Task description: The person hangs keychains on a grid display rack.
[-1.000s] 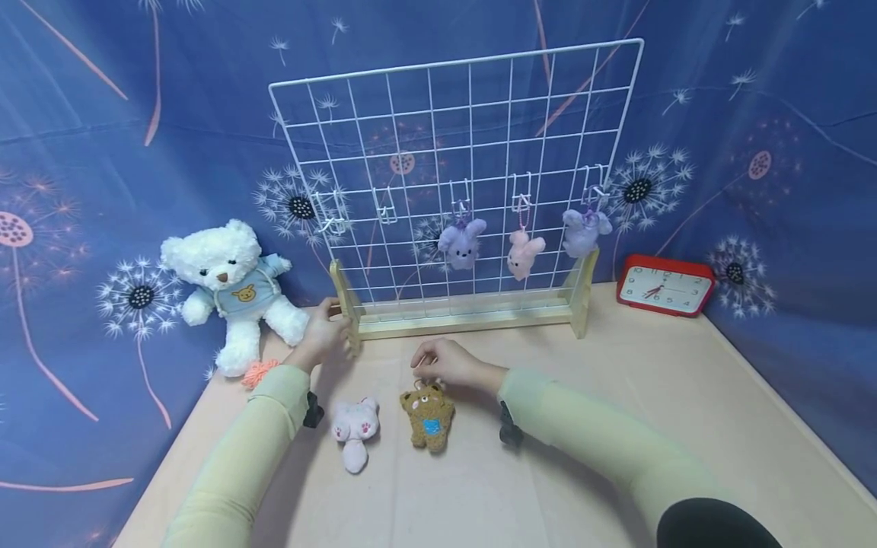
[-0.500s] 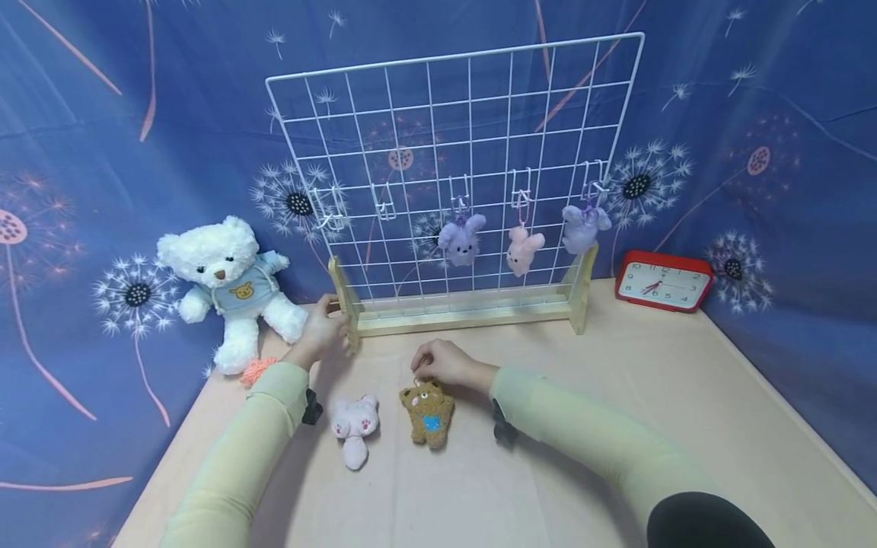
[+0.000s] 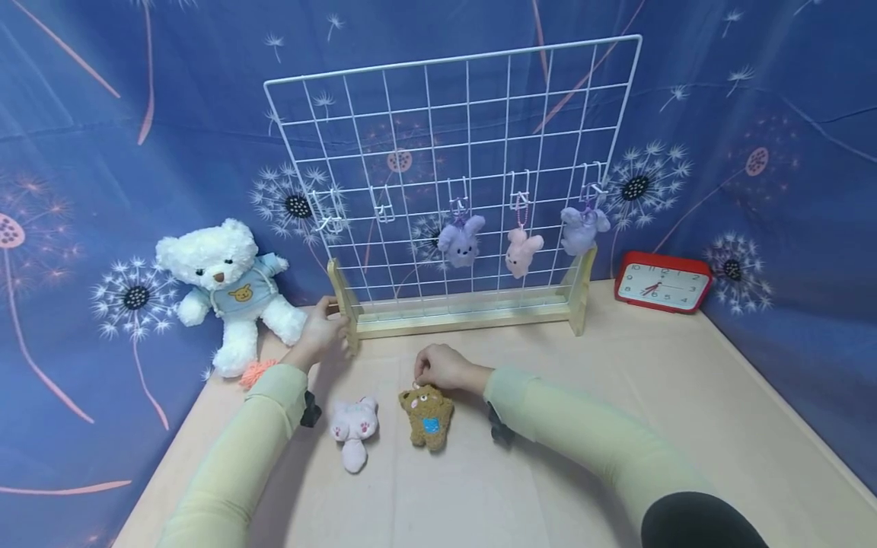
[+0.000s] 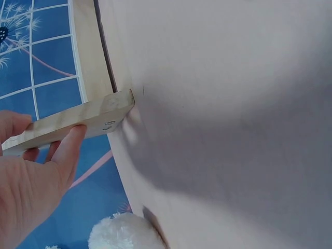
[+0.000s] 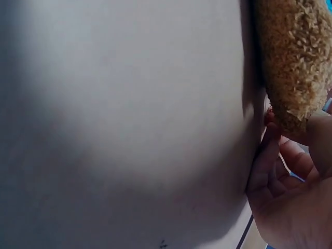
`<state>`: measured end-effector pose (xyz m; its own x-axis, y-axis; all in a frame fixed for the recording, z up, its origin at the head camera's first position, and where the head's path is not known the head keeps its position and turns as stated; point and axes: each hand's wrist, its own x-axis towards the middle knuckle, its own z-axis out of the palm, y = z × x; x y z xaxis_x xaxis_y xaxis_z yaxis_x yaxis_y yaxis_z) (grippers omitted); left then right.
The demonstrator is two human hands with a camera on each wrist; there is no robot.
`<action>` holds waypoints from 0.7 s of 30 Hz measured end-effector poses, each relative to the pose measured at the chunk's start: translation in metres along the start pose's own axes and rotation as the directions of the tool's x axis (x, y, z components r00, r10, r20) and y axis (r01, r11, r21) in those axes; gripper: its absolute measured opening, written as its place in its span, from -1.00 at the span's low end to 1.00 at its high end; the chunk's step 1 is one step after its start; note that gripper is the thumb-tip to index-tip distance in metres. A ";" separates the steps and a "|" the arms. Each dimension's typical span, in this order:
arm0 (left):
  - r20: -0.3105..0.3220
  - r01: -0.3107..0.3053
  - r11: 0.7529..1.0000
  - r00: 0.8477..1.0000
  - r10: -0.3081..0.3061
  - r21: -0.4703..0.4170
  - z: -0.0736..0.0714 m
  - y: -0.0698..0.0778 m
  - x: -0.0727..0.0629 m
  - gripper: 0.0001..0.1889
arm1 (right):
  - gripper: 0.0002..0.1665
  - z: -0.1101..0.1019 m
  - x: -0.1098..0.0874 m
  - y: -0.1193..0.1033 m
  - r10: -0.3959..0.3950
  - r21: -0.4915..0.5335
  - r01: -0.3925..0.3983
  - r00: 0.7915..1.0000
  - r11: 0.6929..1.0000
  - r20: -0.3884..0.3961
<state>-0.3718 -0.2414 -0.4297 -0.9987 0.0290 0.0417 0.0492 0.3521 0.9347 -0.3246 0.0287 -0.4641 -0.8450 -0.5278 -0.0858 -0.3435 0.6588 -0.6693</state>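
In the head view my left hand (image 3: 318, 335) grips the left wooden foot (image 3: 342, 293) of a white wire grid rack. The left wrist view has my thumb and fingers on opposite sides of that foot (image 4: 98, 114). My right hand (image 3: 445, 367) pinches the loop at the head of a brown bear plush keychain (image 3: 419, 411) with a blue patch, which lies face up. Close by in the right wrist view, the bear's fuzzy body (image 5: 295, 57) partly hides the fingertips. Left of the bear lies a pale pink plush (image 3: 354, 426) with paw marks.
Two purple plushes (image 3: 460, 242) and a pink plush (image 3: 524, 253) hang from hooks on the wire grid (image 3: 468, 144); two left hooks (image 3: 385, 213) hold nothing. A white teddy bear (image 3: 212, 255) sits left, near an orange tassel (image 3: 256, 373). A red clock (image 3: 663, 281) stands right.
My right hand's fingers have closed in tighter at the bear's loop, and the right forearm has shifted slightly left. My left hand stays on the rack's foot.
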 end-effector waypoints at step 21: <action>-0.012 0.023 1.000 1.000 -0.023 0.005 0.002 0.004 -0.001 -0.51 | -0.82 0.003 -0.001 -0.001 -0.020 -0.099 0.020 1.000 0.995 0.001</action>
<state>-0.3706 -0.2379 -0.4265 -0.9997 0.0096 0.0240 0.0259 0.3573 0.9336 -0.3228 0.0269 -0.4655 -0.8376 -0.5414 -0.0735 -0.3990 0.6980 -0.5947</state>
